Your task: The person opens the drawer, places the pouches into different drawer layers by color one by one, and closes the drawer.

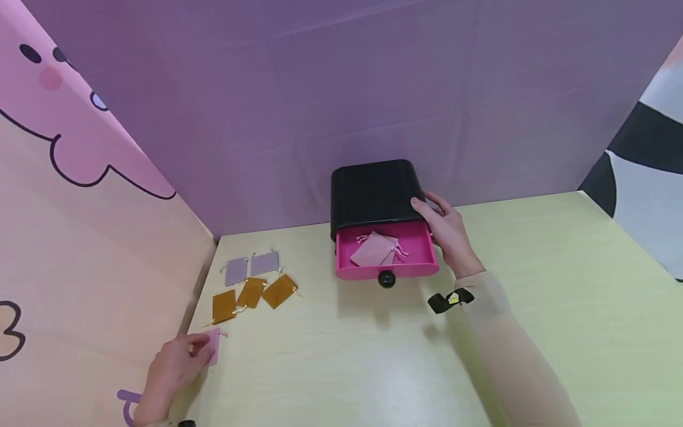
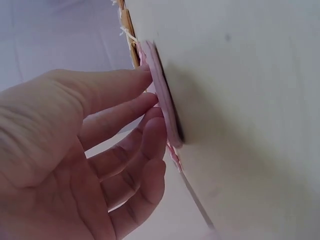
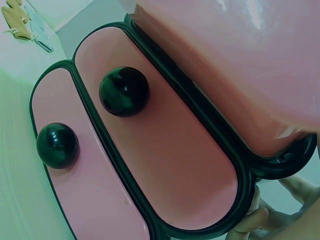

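My left hand (image 1: 173,367) is at the table's left edge, thumb and fingertips on a small pink drawstring pouch (image 1: 213,346). In the left wrist view the fingers are bent, with the pouch (image 2: 161,95) at their tips. My right hand (image 1: 449,231) grips the right side of a black drawer box (image 1: 373,190), thumb near its top edge. The pink top drawer (image 1: 416,249) is pulled out and holds pale pink pouches (image 1: 373,249). Below it, in the right wrist view, two pink-fronted drawers with black round knobs (image 3: 124,91) are closed.
Several mustard pouches (image 1: 224,306) and two lilac pouches (image 1: 236,271) lie on the pale table (image 1: 320,367), beyond my left hand. A purple cloth (image 1: 293,118) hangs behind the table. Printed panels flank both sides.
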Tool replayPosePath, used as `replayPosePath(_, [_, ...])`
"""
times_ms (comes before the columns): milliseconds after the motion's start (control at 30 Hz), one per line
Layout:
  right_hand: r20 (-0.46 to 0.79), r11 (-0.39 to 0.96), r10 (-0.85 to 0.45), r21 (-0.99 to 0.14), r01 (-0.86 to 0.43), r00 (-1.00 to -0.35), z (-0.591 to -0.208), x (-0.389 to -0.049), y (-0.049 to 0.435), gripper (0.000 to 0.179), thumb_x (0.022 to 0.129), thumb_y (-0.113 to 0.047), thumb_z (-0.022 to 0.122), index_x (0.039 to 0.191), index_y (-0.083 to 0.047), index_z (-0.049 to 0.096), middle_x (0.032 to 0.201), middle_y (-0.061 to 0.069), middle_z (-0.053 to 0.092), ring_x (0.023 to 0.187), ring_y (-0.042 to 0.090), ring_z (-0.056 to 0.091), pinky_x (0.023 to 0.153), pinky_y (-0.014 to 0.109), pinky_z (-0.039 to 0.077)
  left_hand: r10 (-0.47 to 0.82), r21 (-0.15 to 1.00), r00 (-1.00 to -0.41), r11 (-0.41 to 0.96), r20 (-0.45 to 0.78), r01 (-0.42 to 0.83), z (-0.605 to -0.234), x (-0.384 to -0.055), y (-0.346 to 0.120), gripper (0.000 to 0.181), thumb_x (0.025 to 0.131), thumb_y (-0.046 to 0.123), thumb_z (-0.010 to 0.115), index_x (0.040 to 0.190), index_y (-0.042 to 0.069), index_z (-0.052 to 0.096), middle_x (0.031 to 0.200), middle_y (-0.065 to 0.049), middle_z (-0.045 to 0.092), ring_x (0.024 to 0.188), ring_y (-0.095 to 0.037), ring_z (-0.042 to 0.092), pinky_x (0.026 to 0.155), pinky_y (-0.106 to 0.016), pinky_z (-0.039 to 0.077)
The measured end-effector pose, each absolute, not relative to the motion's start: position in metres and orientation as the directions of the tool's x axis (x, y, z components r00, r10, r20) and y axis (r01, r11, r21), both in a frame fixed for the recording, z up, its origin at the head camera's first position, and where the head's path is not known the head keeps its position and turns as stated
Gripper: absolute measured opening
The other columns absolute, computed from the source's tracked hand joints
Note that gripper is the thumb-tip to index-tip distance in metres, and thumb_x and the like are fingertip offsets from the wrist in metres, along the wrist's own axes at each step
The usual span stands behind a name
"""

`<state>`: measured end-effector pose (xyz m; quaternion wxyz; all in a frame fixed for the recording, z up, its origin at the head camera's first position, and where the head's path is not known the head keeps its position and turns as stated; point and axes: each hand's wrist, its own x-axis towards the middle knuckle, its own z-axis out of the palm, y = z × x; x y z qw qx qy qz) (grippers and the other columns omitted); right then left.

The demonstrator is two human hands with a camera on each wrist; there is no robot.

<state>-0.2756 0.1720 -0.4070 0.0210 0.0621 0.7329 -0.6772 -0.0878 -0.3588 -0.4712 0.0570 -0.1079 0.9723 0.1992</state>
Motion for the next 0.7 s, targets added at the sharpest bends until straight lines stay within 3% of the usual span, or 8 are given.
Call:
replayPosePath(133, [-0.115, 0.086, 0.061, -0.989, 0.120, -0.992, -0.4061, -0.2752, 0.1716, 0.084, 0.099, -0.063, 0.062, 0.169, -0.029, 0.031, 0.168, 0.013, 0.043, 0.145, 0.035, 0.052, 0.116, 0.046, 0.049, -0.195, 0.379, -0.969, 0.894, -0.150, -0.238, -0.4709, -0.0879, -0.3591, 0.038, 0.098, 0.026, 0.075, 0.129, 0.002, 0.076, 0.098, -0.010, 0.078, 0.078, -0.020, 0.060, 0.062, -0.033, 0.041])
replayPosePath(367, [-0.111, 0.080, 0.060, -0.990, 0.116, -0.992, -0.4065, -0.2761, 0.1722, 0.085, 0.099, -0.063, 0.062, 0.169, -0.028, 0.030, 0.169, 0.013, 0.041, 0.147, 0.037, 0.050, 0.121, 0.054, 0.044, -0.208, 0.378, -0.969, 0.894, -0.130, -0.243, -0.4707, -0.0862, -0.3593, 0.026, 0.096, 0.022, 0.078, 0.114, 0.005, 0.082, 0.091, -0.010, 0.076, 0.076, -0.020, 0.061, 0.060, -0.033, 0.042])
replayPosePath(700, [-0.114, 0.078, 0.053, -0.990, 0.118, -0.992, -0.4062, -0.2759, 0.1733, 0.085, 0.098, -0.064, 0.063, 0.169, -0.029, 0.031, 0.169, 0.012, 0.041, 0.147, 0.037, 0.050, 0.118, 0.050, 0.046, -0.192, 0.365, -0.977, 0.906, -0.092, -0.212, -0.4693, -0.0834, -0.3586, 0.021, 0.095, 0.021, 0.079, 0.110, 0.007, 0.083, 0.088, -0.007, 0.077, 0.075, -0.019, 0.063, 0.061, -0.032, 0.043])
